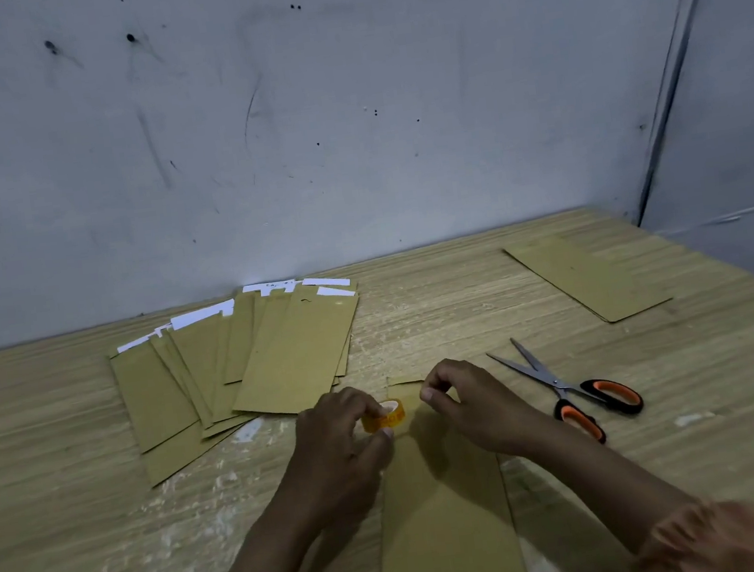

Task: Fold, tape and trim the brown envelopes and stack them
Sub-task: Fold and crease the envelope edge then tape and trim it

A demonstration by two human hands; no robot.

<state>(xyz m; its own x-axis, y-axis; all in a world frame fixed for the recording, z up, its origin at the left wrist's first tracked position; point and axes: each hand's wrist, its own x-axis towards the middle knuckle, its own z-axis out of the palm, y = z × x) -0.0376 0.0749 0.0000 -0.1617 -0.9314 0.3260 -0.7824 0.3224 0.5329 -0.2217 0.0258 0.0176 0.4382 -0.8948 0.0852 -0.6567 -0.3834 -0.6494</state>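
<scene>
We see the left hand (335,428) with fingers curled round a yellow tape roll (384,417); the right hand (463,406) pinches something too small to tell. Both hover over one brown envelope (447,529) at the surface's (663,393) near edge. Fanned envelopes (242,364) lie far-left, scissors (568,386) right.

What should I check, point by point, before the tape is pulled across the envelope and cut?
1. Tape roll held by left hand: ok.
2. Tape end pinched by right hand: cannot tell, the strip is too clear to see.
3. Envelope lies flat under both hands: ok.
4. Its top flap folded down: cannot tell, hands cover it.
5. Scissors lie untouched on the table, beside the right hand: ok.
6. Fanned pile and single envelope lie apart from the work: ok.
</scene>
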